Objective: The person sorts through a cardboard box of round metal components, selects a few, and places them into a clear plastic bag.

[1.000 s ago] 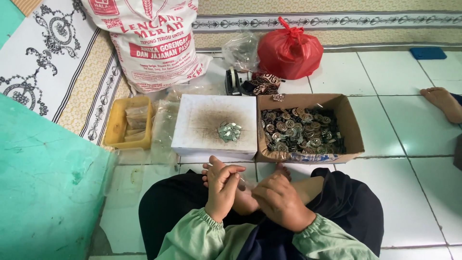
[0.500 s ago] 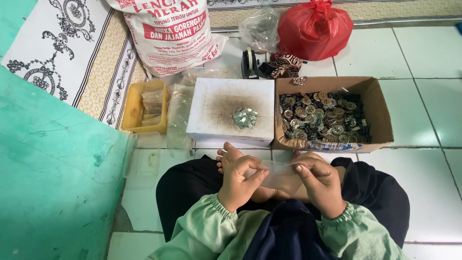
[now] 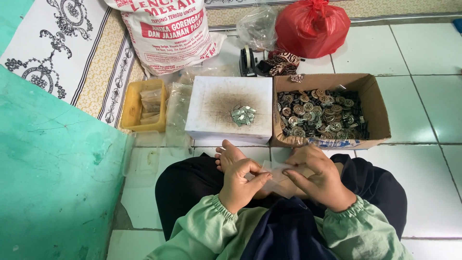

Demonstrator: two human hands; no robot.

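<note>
White box (image 3: 211, 103) and cardboard box (image 3: 375, 96) block ahead; tiles (image 3: 428, 178) rightward lie open.

White tiled floor (image 3: 433, 53) under me; patterned mat (image 3: 53, 53) beyond it, far left; green wall (image 3: 53, 183) beside the mat.

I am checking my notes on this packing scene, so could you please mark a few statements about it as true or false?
1. Both hands hold a small clear plastic bag between them. True: the left hand and right hand pinch it over the lap.
2. The cardboard box is filled with yellow fruit. False: it holds small round metal pieces.
3. A little heap of small metal tabs lies on the white box. True.
4. The red plastic bag lies inside the yellow tray. False: it sits on the floor beyond the cardboard box.
5. The flour sack stands right of the cardboard box. False: it is to the left, beyond the white box.
</note>
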